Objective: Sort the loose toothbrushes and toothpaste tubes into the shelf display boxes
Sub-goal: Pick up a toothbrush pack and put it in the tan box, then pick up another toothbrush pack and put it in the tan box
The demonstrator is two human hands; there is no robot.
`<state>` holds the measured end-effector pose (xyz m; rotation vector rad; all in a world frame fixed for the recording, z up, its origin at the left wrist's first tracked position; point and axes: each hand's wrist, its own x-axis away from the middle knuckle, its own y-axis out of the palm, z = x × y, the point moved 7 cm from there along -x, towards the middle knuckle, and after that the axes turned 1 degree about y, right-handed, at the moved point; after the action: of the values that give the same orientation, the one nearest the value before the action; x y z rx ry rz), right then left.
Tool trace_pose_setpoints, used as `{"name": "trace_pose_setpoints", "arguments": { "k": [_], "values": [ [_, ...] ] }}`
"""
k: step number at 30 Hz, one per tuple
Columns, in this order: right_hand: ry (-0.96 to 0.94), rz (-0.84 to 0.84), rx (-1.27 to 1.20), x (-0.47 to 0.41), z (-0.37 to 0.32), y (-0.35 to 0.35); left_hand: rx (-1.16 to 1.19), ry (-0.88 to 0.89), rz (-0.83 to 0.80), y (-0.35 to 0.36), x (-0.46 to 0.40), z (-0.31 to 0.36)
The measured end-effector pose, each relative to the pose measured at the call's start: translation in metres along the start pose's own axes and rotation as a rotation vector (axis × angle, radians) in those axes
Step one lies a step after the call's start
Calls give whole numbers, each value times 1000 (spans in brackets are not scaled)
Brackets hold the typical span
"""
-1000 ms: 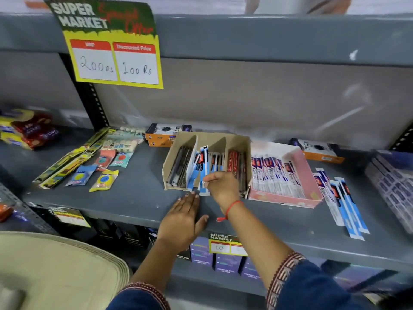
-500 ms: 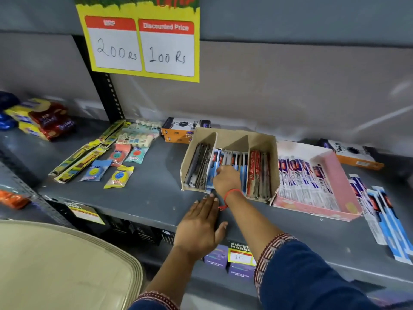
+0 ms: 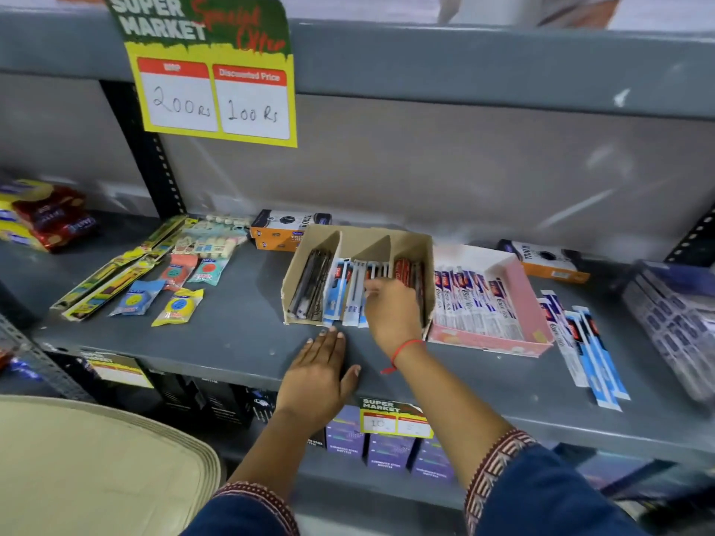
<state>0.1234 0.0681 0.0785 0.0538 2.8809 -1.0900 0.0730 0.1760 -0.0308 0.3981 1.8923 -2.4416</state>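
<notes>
Left hand (image 3: 319,375): lying flat and open, palm down, on the grey shelf (image 3: 232,334), holding nothing. Right hand (image 3: 392,307): reaching into the middle compartment of the cardboard box (image 3: 358,276), fingers curling among blue-and-white toothbrush packs (image 3: 340,292); grip unclear. Pink box (image 3: 499,299): sitting beside it, holding toothpaste tubes (image 3: 470,303). Loose toothbrushes (image 3: 584,342): lying at far right.

Pink toothpaste box (image 3: 520,299), grey shelf (image 3: 232,334)

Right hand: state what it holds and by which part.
The right hand pinches the toothbrush packs in the cardboard box's middle compartment; the exact grip point is hidden.
</notes>
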Motion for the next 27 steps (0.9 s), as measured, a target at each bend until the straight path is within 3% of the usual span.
{"name": "trace_pose_setpoints", "arguments": {
  "k": [7, 11, 16, 19, 22, 24, 27],
  "values": [
    [23, 363, -72, 11, 43, -85, 49, 87, -59, 12, -8, 55],
    [140, 571, -44, 19, 88, -133, 44, 188, -118, 28, -15, 109],
    [323, 704, 7, 31, 151, -180, 68, 303, -214, 46, -23, 165],
    [489, 673, 85, 38, 192, -198, 30, 354, -256, 54, -27, 178],
    [643, 416, 206, 35, 231, -196, 0, 379, -259, 58, -27, 177],
    [671, 286, 261, 32, 245, -192, -17, 389, -238, 57, -27, 177],
    [675, 276, 233, 25, 255, -195, -28, 392, -228, 57, -26, 178]
  ]
}}
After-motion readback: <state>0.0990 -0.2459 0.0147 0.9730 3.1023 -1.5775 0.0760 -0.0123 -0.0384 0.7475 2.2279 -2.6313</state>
